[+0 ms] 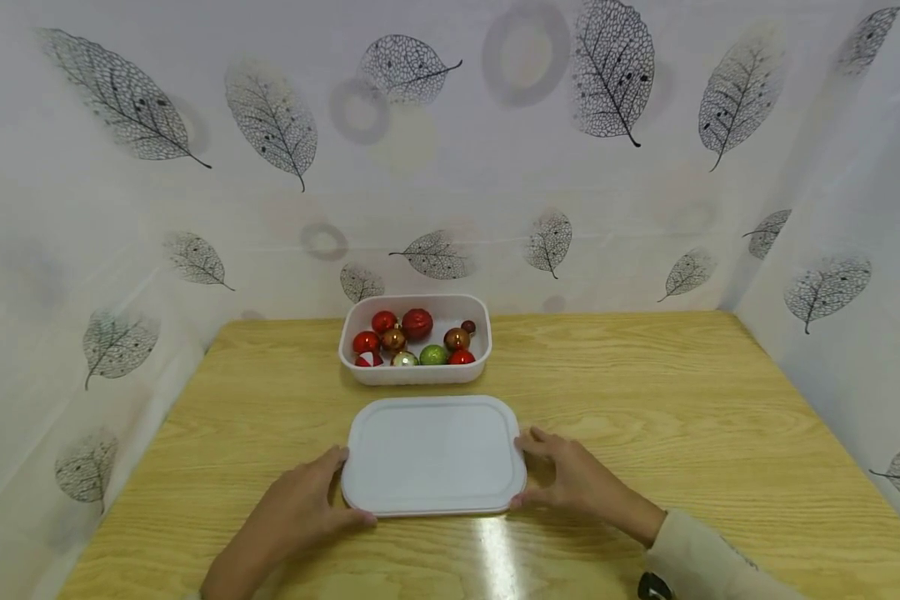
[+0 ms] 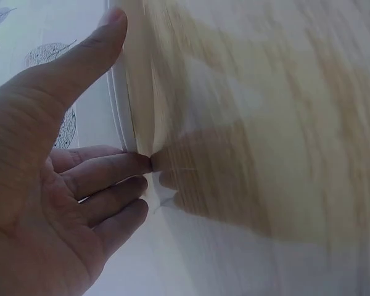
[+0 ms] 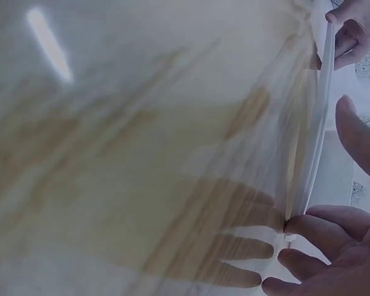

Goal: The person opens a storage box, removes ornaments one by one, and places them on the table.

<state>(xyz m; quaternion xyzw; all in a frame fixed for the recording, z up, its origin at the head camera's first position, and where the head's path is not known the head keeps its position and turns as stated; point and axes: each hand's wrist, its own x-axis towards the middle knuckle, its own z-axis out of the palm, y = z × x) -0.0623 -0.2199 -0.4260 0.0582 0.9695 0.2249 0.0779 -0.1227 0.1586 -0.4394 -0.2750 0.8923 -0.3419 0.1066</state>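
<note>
A flat white lid with rounded corners (image 1: 433,454) lies level at the front middle of the table. My left hand (image 1: 296,504) holds its left end, thumb at the front corner and index finger along the side. At the opposite end my right hand (image 1: 570,479) spans the right corner between thumb and fingers. In the left wrist view the left hand's fingertips (image 2: 139,163) are low by the lid's edge, close to the tabletop. The right wrist view has the right hand's fingers (image 3: 314,237) against the lid's rim; whether the thumb touches it there is unclear.
Behind the lid stands a white rectangular container (image 1: 420,377) with several baubles (image 1: 417,325) in red, gold, green and other colours. The glossy wood-grain table (image 1: 682,400) is bordered at the back and sides by white sheets with leaf prints (image 1: 450,183).
</note>
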